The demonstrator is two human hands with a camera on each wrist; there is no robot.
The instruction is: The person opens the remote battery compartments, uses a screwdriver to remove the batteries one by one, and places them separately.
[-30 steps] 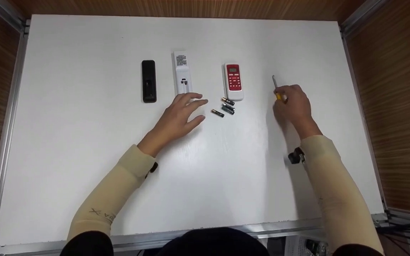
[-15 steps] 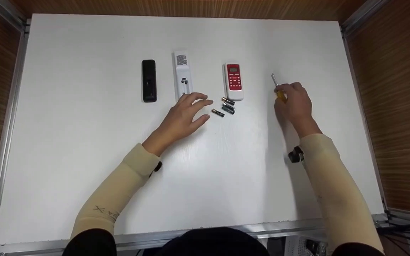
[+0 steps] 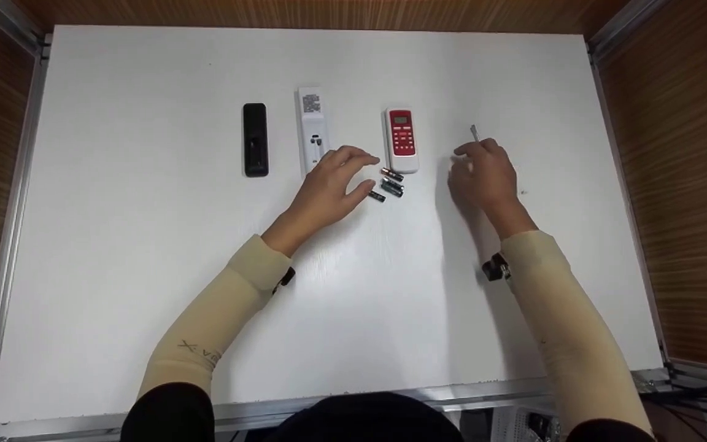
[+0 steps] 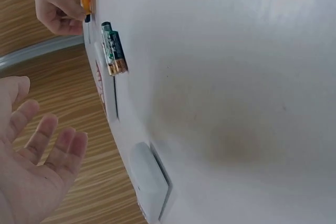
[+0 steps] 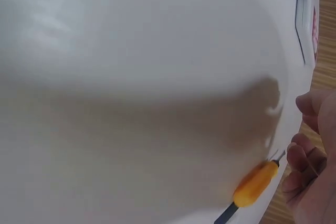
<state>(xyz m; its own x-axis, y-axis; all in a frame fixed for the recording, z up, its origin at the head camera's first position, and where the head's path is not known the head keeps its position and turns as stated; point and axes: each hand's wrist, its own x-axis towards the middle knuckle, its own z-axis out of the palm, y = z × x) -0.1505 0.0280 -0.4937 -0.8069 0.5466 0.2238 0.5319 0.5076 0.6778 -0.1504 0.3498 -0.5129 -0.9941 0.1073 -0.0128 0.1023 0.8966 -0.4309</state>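
My left hand (image 3: 329,187) reaches over the middle of the table with thumb and fingers spread. Its fingertips are right at the small batteries (image 3: 393,187), overlapping the nearest one in the head view. Several batteries lie loosely together below a red-and-white remote control (image 3: 402,140). Farther right, my right hand (image 3: 490,178) hovers above a screwdriver (image 3: 474,132), whose handle it mostly hides in the head view. In the right wrist view the orange handle (image 5: 255,183) lies on the table, apart from the loosely curled fingers (image 5: 298,157).
A white remote control (image 3: 312,123) lies with its labelled side up, its lower end behind my left hand. To its left is a black remote control (image 3: 255,140). Wood-grain panels (image 3: 679,184) and metal rails border the white table (image 3: 145,184).
My left hand has moved right and up, toward the batteries. My right hand has let go of the screwdriver and shifted slightly left; the remotes stay in place.
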